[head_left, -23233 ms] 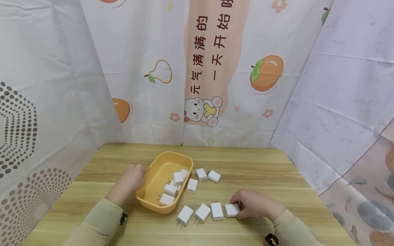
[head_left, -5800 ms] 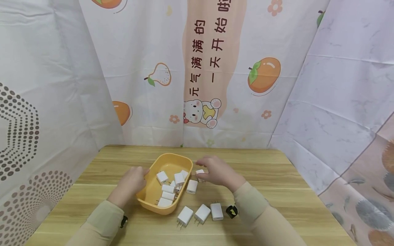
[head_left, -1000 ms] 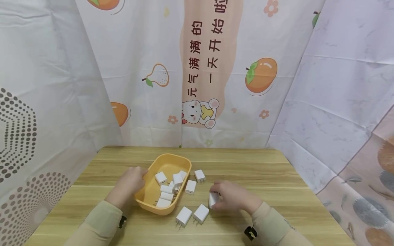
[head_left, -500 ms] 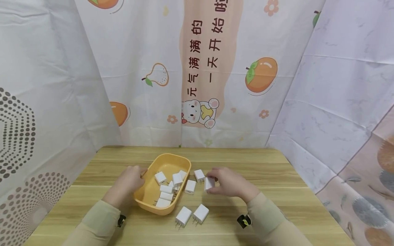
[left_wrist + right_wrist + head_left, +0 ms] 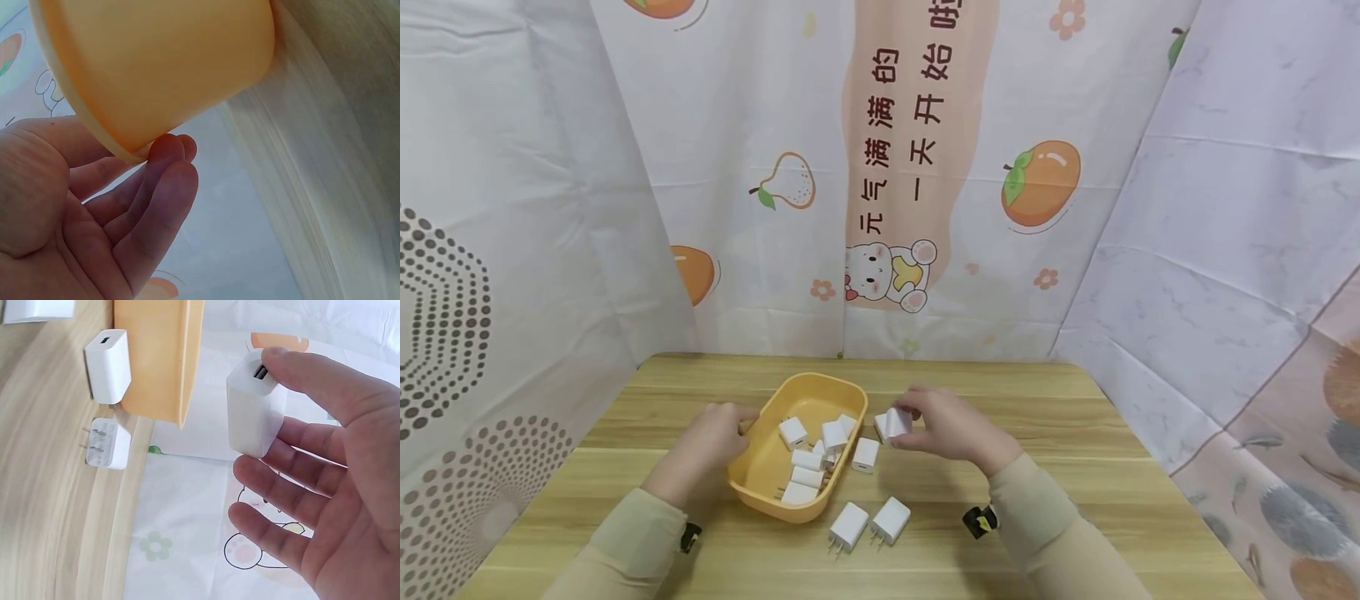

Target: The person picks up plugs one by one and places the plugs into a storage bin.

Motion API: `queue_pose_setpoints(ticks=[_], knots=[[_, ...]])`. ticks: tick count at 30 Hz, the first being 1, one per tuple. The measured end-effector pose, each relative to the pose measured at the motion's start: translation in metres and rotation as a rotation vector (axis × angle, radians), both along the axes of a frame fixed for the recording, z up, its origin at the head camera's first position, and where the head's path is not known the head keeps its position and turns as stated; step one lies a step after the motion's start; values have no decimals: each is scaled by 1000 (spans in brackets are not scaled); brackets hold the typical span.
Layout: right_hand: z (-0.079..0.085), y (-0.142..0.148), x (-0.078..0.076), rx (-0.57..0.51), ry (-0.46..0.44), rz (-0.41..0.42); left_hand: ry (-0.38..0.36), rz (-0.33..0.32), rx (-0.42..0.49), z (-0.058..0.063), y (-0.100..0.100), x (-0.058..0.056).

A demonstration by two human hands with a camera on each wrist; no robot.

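Note:
My right hand (image 5: 951,423) pinches a white USB charger plug (image 5: 253,406) between thumb and fingers, lifted above the table. In the right wrist view its USB port faces the thumb. In the head view it overlaps another charger that lies on the table; the right wrist view shows that charger (image 5: 108,444) apart from it, prongs exposed. At the left side of a yellow plastic bin (image 5: 778,400), my left hand (image 5: 711,437) holds the rim, fingertips (image 5: 172,181) against its outer wall. Several white chargers (image 5: 808,460) lie jumbled inside the bin, mostly towards its right side.
Close to the bin's right wall sits one charger (image 5: 865,455). Two more chargers, a left one (image 5: 848,525) and a right one (image 5: 891,520), lie nearer the front, prongs towards me. Patterned cloth (image 5: 775,275) hangs behind the wooden table (image 5: 1000,392).
My right hand has carried its charger from the front row up and left towards the bin. Its place in the row is now bare table. My left hand has stayed at the rim.

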State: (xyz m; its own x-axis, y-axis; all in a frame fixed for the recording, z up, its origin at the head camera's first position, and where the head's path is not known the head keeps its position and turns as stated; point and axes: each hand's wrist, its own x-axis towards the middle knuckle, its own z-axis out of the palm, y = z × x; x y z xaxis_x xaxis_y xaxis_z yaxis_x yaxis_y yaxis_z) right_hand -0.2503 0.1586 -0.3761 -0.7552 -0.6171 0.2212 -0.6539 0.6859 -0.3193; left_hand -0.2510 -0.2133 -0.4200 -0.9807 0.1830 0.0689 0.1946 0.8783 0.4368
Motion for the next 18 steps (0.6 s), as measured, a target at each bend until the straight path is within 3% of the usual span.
queue_pose_setpoints(ticks=[6, 18], knots=[[4, -4, -4, -36, 26, 19, -36, 8, 6, 0, 0, 1], [4, -10, -8, -87, 55, 20, -19, -28, -70, -1, 0, -6]])
